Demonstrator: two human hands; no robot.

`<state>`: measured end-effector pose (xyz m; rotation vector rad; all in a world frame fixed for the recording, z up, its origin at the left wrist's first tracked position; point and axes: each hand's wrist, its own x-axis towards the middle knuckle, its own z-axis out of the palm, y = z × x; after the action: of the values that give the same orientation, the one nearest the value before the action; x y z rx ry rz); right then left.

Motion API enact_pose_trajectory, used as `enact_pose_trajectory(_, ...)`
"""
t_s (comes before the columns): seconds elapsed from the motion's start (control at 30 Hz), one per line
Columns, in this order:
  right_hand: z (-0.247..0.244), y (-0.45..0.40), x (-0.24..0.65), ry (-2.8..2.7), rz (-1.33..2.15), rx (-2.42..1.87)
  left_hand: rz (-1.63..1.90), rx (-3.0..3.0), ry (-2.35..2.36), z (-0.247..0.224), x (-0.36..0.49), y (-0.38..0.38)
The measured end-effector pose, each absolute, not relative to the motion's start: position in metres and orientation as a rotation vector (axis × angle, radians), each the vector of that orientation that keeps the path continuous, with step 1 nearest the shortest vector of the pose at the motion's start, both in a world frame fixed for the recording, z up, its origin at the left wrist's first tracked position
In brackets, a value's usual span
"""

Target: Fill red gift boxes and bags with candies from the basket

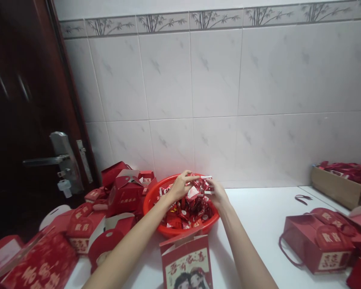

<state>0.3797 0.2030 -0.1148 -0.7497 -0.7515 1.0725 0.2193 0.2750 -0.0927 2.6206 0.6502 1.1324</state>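
Note:
A red plastic basket (149, 203) full of red-wrapped candies (185, 214) stands against the wall. My left hand (181, 186) reaches over its far side, fingers bent around a wrapped candy at the top of the pile. Facing it, my right hand (219, 195) is closed on a red-and-white wrapped candy (207, 184) at the basket's right side. Some of its fingers are hidden behind the wrappers. In front of the basket, between my forearms, a red gift box (186, 257) with a printed couple stands upright, its top flaps raised.
Red gift boxes (124, 196) crowd the left of the white table (246, 216), beside a dark door (24, 80) with a lever handle. More handled red boxes (321, 241) sit at right. A cardboard tray (339, 186) of red packets and a loose dark ribbon (303, 198) lie behind them.

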Motion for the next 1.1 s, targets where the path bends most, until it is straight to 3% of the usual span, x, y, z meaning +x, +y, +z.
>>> enact_pose_trajectory(0.27, -0.109, 0.193, 0.373, -0.762, 1.196, -0.736, 1.101, 2.492, 0.614, -0.096, 0.214, 0.270)
enact_pose_trajectory(0.5, -0.103, 0.186, 0.370, -0.725, 1.160, -0.783, 1.002, 1.999, 0.711, -0.092, 0.211, 0.270)
enact_pose_trajectory(0.87, -0.103, 0.182, 0.367, -0.926, 1.108, -0.861, 0.818, 1.858, 0.665, -0.092, 0.209, 0.267)
enact_pose_trajectory(0.97, -0.105, 0.185, 0.368, -0.773, 1.051, -0.888, 0.783, 2.032, 0.913, -0.089, 0.205, 0.267)
enact_pose_trajectory(1.1, -0.107, 0.190, 0.371, -0.613, 1.018, -0.904, 0.467, 2.335, 1.340, -0.092, 0.193, 0.268)
